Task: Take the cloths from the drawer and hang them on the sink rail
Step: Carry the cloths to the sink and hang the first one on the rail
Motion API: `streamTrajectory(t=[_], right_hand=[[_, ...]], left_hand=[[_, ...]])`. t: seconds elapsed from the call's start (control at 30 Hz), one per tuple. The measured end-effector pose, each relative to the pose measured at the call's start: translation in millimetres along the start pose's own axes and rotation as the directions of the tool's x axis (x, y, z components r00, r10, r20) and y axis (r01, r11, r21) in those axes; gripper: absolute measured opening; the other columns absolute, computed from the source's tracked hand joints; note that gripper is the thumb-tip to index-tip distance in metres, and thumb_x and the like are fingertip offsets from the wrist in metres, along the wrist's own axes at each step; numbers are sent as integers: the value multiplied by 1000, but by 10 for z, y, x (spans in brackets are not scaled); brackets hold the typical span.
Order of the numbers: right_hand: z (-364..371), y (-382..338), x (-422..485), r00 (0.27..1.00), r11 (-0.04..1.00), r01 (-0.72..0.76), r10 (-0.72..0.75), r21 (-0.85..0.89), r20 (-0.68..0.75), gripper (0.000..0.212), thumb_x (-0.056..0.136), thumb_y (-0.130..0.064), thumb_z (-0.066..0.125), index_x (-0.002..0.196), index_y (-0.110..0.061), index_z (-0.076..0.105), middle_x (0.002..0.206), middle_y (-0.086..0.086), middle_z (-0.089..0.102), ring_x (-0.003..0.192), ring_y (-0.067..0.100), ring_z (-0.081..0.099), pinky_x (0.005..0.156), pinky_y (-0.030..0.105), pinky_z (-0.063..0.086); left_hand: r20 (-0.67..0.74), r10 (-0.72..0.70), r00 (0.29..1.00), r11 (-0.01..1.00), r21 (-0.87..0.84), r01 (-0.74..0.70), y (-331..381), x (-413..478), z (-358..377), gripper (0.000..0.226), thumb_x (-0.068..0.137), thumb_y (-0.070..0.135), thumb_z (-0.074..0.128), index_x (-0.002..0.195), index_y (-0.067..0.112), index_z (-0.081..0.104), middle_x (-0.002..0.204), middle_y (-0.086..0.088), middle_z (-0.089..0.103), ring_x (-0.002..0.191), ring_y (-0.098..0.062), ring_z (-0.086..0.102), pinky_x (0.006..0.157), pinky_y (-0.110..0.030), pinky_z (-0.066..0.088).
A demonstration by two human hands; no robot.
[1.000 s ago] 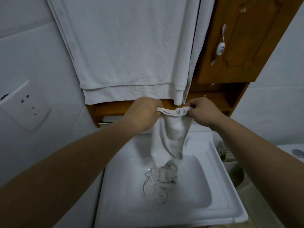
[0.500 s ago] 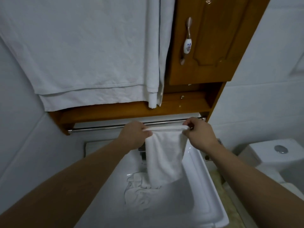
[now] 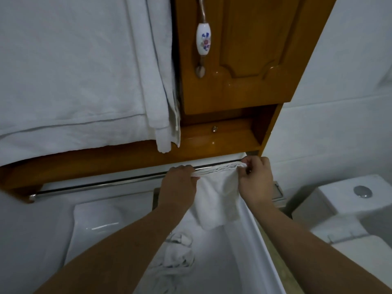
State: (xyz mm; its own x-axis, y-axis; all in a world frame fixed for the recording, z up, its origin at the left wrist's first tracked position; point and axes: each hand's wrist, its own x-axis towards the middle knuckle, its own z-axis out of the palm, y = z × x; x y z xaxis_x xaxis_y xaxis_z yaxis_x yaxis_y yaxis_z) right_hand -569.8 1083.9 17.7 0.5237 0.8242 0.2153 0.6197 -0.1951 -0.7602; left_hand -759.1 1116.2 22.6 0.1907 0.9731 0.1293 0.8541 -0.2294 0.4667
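A small white cloth [image 3: 218,198] hangs down over the sink, its top edge held against the chrome rail [image 3: 101,185] near the rail's right end. My left hand [image 3: 179,183] grips the cloth's upper left corner. My right hand [image 3: 255,179] pinches the upper right corner at the rail. More white cloths [image 3: 176,257] lie crumpled in the white sink basin [image 3: 254,230] below, partly hidden by my left forearm.
A large white towel [image 3: 74,81] hangs above the rail over a wooden shelf [image 3: 106,160]. A wooden cabinet door [image 3: 250,49] with a porcelain handle [image 3: 203,41] is above my right hand. A white toilet tank [image 3: 350,200] stands at the right.
Both hands have lifted the cloth from above the basin up to the rail and shifted it right. The view has moved closer to the rail.
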Motion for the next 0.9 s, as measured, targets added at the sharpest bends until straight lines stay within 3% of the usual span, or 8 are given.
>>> streamTrajectory(t=[0.13, 0.2, 0.37, 0.53, 0.63, 0.73, 0.83, 0.9], right_hand=[[263, 198, 178, 996, 997, 74, -74, 8, -55, 9, 98, -20, 59, 105, -24, 56, 108, -2, 57, 89, 9, 54, 80, 22, 41], [391, 297, 247, 994, 996, 85, -84, 1, -72, 9, 98, -21, 59, 107, -23, 56, 108, -1, 59, 89, 9, 53, 81, 23, 41], [621, 479, 343, 972, 980, 195, -198, -35, -128, 8, 95, -13, 63, 103, -13, 59, 98, 5, 63, 87, 21, 59, 76, 34, 51], [806, 572, 383, 946, 959, 277, -284, -67, -155, 2, 97, -15, 58, 98, -14, 60, 94, 2, 63, 85, 17, 57, 75, 38, 55], [884, 641, 334, 909, 920, 369, -387, -132, -156, 15, 97, -16, 58, 111, -13, 61, 112, 6, 64, 106, 22, 57, 94, 41, 51], [927, 741, 201, 824, 790, 518, -564, -328, -55, 32, 95, -22, 61, 125, -11, 62, 129, 11, 61, 129, 29, 49, 114, 48, 33], [912, 753, 103, 775, 682, 606, -623, -410, 108, 42, 96, -32, 56, 134, -14, 58, 137, 11, 58, 137, 31, 43, 119, 53, 23], [891, 698, 108, 775, 645, 614, -602, -455, 194, 47, 99, -39, 48, 140, -16, 51, 142, 10, 53, 141, 30, 38, 120, 53, 17]], left_hand=[[-184, 64, 981, 998, 20, -61, -55, 246, 254, 7, 87, 9, 68, 92, 7, 72, 84, -12, 70, 78, -29, 64, 71, -35, 52], [-214, 106, 971, 993, 70, -93, -102, 292, 390, 9, 78, 7, 77, 85, 7, 73, 73, -11, 69, 65, -28, 65, 60, -32, 52], [-284, 83, 955, 989, 143, -43, -260, 383, 653, 12, 75, 16, 83, 76, 11, 72, 55, -4, 64, 42, -22, 58, 45, -22, 40], [-284, -67, 956, 986, 131, 108, -161, 510, 732, 31, 95, 31, 64, 68, 14, 62, 61, -5, 59, 55, -20, 57, 51, -23, 33], [-286, -131, 949, 973, 144, 178, -123, 539, 777, 46, 102, 51, 39, 69, 21, 49, 69, -1, 58, 64, -16, 49, 57, -26, 35], [-235, -70, 970, 961, 246, 129, -65, 492, 870, 54, 99, 61, 33, 87, 19, 64, 88, -6, 72, 86, -24, 62, 76, -32, 48], [-155, -73, 985, 944, 308, 118, -53, 468, 798, 55, 102, 53, 32, 98, 12, 69, 94, -8, 72, 97, -29, 63, 89, -40, 49], [-134, -115, 984, 956, 254, 146, -141, 561, 691, 49, 106, 37, 33, 89, 6, 67, 88, -11, 70, 86, -29, 65, 77, -35, 48]])
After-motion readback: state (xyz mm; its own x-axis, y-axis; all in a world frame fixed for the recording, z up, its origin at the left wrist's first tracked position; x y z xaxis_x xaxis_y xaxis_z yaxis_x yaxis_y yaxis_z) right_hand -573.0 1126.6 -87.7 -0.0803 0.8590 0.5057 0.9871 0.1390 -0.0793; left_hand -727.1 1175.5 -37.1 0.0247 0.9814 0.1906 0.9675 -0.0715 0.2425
